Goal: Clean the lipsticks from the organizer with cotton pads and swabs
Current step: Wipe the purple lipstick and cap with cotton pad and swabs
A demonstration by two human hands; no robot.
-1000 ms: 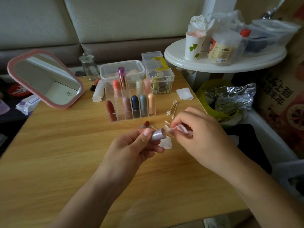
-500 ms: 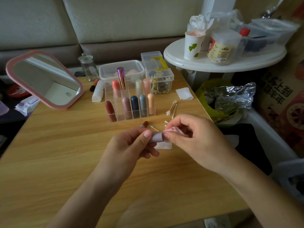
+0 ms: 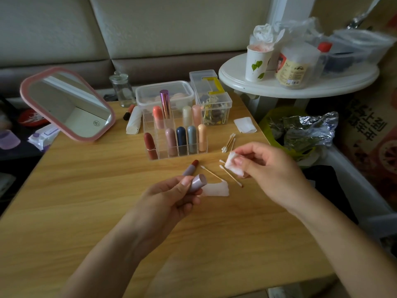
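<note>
My left hand (image 3: 171,196) grips a mauve lipstick cap (image 3: 198,182) over the middle of the wooden table. The uncapped lipstick (image 3: 191,167), with its red tip, lies on the table just beyond that hand. A folded cotton pad (image 3: 234,163) is pinched in my right hand (image 3: 264,168), held apart to the right of the cap. Another cotton pad (image 3: 216,189) lies flat beside my left fingers, with used swabs (image 3: 229,175) next to it. The clear organizer (image 3: 176,136) behind holds several lipsticks upright.
A pink-framed mirror (image 3: 66,104) leans at back left. Behind the organizer stand a glass jar (image 3: 122,89) and two clear boxes (image 3: 211,97). Clean swabs (image 3: 228,143) and a spare pad (image 3: 245,124) lie at right. A white round side table (image 3: 296,82) and bin bag (image 3: 300,130) sit beyond the edge.
My right hand has pulled the cotton pad away from the cap and moved up and to the right. My left hand still holds the cap in about the same place.
</note>
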